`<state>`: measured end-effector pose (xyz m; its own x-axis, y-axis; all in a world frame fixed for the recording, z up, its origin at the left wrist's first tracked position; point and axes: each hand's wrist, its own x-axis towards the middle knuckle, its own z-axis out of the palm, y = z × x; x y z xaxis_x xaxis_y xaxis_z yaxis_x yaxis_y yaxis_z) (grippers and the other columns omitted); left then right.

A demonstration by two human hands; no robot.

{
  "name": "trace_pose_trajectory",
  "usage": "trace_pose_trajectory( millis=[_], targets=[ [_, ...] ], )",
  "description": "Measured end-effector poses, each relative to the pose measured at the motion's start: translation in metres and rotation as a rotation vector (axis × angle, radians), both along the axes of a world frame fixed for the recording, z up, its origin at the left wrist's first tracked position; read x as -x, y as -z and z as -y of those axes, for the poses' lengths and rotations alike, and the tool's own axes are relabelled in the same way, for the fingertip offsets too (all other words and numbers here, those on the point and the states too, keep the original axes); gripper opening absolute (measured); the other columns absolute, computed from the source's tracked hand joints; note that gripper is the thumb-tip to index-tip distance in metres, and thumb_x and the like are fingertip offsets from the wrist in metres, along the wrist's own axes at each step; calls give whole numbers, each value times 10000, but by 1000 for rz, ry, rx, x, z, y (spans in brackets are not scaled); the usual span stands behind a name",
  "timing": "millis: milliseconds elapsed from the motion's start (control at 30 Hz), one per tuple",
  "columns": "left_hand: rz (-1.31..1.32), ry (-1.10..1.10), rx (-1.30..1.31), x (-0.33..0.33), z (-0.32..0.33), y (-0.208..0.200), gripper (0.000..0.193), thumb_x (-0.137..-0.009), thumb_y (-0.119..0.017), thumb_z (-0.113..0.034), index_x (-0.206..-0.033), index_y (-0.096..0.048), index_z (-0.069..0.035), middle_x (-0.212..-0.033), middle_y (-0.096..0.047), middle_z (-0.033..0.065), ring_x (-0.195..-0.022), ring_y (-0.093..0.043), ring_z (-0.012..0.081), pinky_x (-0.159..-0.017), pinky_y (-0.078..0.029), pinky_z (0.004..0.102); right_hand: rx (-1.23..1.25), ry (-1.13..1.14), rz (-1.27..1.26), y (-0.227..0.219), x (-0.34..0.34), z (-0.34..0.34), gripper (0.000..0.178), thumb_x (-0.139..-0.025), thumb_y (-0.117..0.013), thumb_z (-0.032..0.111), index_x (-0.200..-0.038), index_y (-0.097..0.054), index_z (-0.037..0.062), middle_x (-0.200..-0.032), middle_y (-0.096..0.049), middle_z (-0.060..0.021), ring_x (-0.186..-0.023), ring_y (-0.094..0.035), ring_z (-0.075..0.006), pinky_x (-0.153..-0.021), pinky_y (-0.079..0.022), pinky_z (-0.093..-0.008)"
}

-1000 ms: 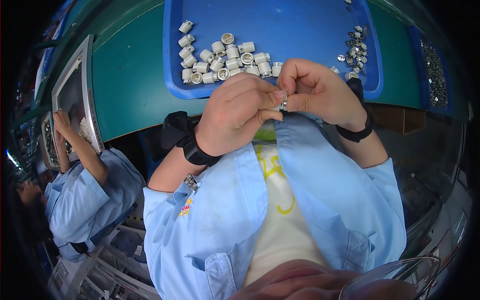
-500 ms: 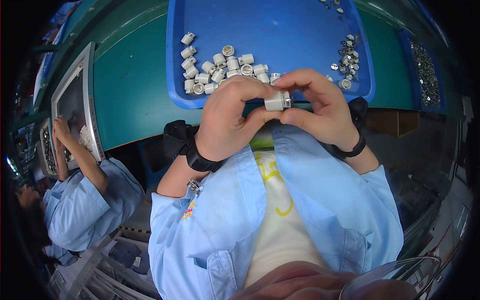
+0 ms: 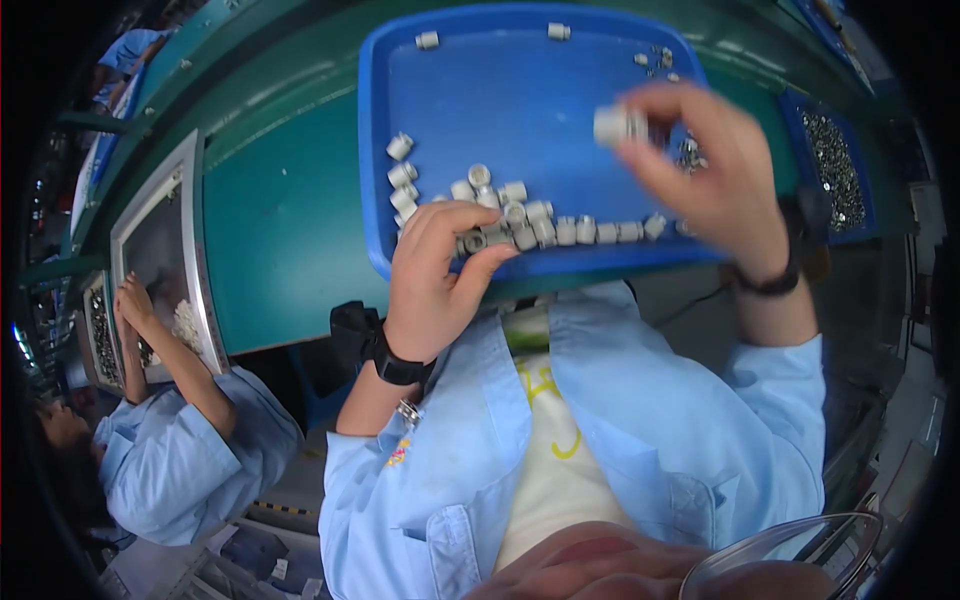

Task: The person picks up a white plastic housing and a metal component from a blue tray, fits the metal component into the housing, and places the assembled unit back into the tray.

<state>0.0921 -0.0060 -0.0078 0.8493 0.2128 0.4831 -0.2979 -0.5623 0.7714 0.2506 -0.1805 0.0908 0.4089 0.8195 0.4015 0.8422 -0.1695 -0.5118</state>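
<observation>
Green bench (image 3: 280, 220), one blue tray (image 3: 500, 90): right hand (image 3: 715, 175) pinches one white cylinder (image 3: 618, 125); left hand (image 3: 435, 275) fingers others.

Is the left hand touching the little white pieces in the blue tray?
Touching. In the head view, the left hand reaches into the blue tray, its fingertips resting on the white cylindrical pieces in the row near the front rim.
</observation>
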Motion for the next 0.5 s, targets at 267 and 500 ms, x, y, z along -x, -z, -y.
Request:
trace_pose_trajectory(
  millis=[267, 500],
  targets=[
    [-193, -137, -147, -10, 2, -3, 209, -712, -652, -111, -883, -558, -35, -924, -568, 98, -879, -519, 286, -755, -398, 354, 187, 342, 83, 13, -241, -109, 227, -716, -558, 206, -740, -599, -16, -663, -593, -187, -612, -590, -303, -577, -464, -354],
    [-332, -96, -225, -14, -6, -5, 198, -725, -641, -137, -889, -571, -50, -951, -564, 78, -894, -523, 251, -802, -368, 347, 557, 678, 361, 132, -415, -164, 464, -766, -528, 408, -1010, -585, 18, -1001, -597, -169, -907, -559, -370, -784, -446, -417]
  ],
)
